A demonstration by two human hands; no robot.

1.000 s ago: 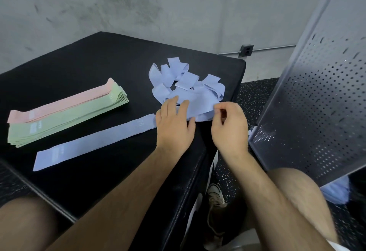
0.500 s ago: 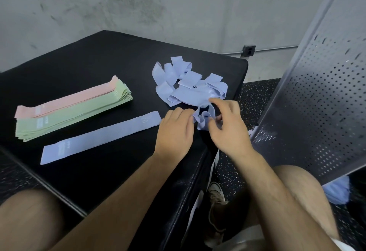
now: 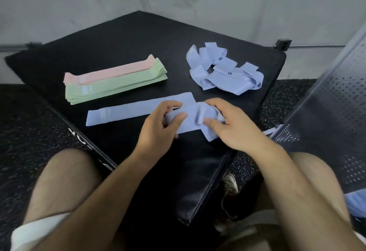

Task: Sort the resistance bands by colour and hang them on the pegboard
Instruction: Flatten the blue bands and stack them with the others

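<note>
Pink band sits on green stack, toward bench left edge; flat blue band just beside. L hand & R hand both pinch crumpled blue band near front edge. Prob. light, limp, stretchy: grip opposite ends, pull flat. Tangled blue pile by right edge; pegboard off right.

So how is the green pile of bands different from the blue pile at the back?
The green stack lies flat and neat; the blue pile is a tangle of loops. The green stack carries a pink band on top; the blue pile carries nothing. Both rest on the black bench.
</note>
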